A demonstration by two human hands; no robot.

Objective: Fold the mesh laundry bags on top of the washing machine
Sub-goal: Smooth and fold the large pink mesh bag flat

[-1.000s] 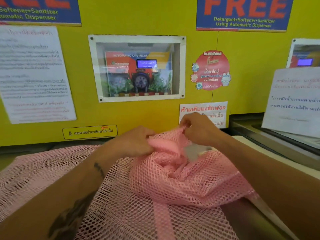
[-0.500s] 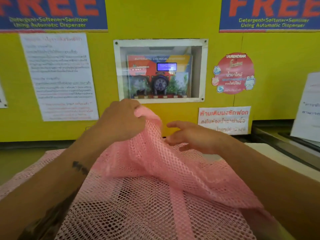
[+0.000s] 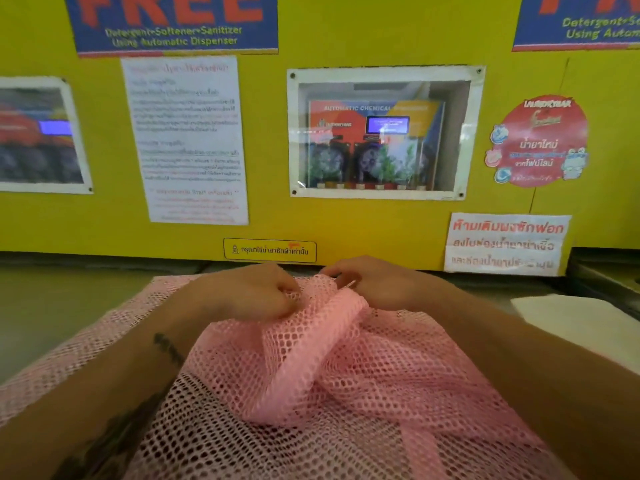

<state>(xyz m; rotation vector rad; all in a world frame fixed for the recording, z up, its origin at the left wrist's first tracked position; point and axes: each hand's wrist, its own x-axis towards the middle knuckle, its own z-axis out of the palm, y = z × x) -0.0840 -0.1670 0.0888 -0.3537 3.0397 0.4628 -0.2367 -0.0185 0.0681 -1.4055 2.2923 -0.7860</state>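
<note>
A pink mesh laundry bag (image 3: pixel 332 386) lies bunched across the grey top of the washing machine (image 3: pixel 59 317), with a raised fold running down its middle. My left hand (image 3: pixel 249 292) pinches the mesh at the far edge of the bag. Just to its right, my right hand (image 3: pixel 377 285) grips the same far edge, fingers curled into the mesh. The two hands are a short gap apart. My forearms cover the bag's left and right sides.
A yellow wall (image 3: pixel 346 223) with paper notices stands right behind the machine. A windowed dispenser panel (image 3: pixel 381 133) is set in it. A white sheet (image 3: pixel 575 320) lies on the surface at the right. Bare grey machine top shows at the left.
My left hand has come down from its raised position to the machine top with the mesh. My right hand has closed on the bag's far edge. The view has shifted left.
</note>
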